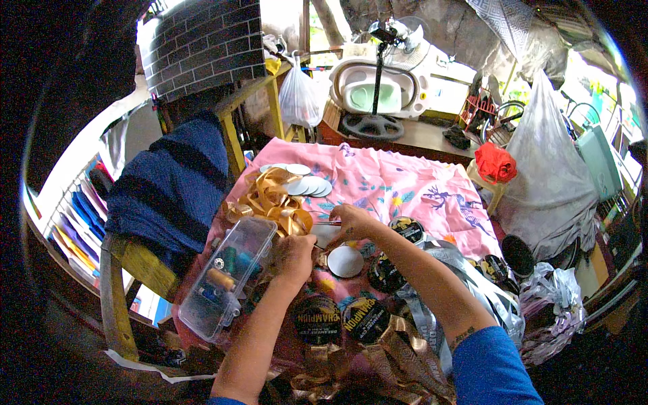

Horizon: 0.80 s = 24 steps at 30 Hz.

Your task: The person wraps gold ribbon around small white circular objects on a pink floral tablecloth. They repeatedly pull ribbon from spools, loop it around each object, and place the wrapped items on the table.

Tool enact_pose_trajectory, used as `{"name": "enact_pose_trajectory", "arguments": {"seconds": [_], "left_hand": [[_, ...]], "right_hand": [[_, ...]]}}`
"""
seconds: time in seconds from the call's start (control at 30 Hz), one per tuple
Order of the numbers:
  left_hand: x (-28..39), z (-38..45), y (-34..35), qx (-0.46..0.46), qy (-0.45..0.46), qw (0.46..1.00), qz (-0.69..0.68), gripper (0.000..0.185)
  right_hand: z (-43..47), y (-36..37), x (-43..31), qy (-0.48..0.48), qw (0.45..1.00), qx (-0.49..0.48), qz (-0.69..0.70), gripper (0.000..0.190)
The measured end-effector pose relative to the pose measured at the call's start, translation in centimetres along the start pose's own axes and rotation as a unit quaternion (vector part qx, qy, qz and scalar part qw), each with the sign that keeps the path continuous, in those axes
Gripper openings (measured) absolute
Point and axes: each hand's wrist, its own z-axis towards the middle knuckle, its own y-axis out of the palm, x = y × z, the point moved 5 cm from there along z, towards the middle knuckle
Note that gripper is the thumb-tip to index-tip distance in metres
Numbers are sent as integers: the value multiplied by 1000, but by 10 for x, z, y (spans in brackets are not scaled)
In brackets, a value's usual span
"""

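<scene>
On a pink flowered cloth, my left hand is closed on the end of a gold satin ribbon that lies in loops beyond it. My right hand holds what looks like a pair of scissors, thin and metallic, above a white disc. Another white round disc lies just nearer to me, and several more discs overlap behind the ribbon. Black round badges with printed writing lie below my hands, with patterned brown-gold ribbons attached or beside them.
A clear plastic box with thread spools stands at the left. Silver ribbons lie by my right forearm. A wooden chair with a blue cloth is at the left, a large plastic bag at the right, and a camera stand beyond the table.
</scene>
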Motion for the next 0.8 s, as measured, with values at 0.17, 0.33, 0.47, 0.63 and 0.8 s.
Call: {"name": "enact_pose_trajectory", "arguments": {"seconds": [0.17, 0.33, 0.47, 0.63, 0.8], "left_hand": [[0, -2, -1, 0, -37, 998, -53, 10], [-3, -8, 10, -39, -2, 993, 113, 8], [6, -20, 0, 2, 55, 998, -3, 8], [11, -39, -13, 24, 104, 993, -57, 11], [10, -49, -15, 35, 84, 993, -76, 10]], "right_hand": [[-10, -14, -4, -3, 999, -11, -35, 80], [-21, -25, -17, 90, 996, 28, 0, 68], [-48, -41, -12, 78, 992, 58, 83, 53], [-71, -36, -31, 28, 995, -87, 36, 45], [-67, -28, -43, 35, 989, -126, 74, 55]]}}
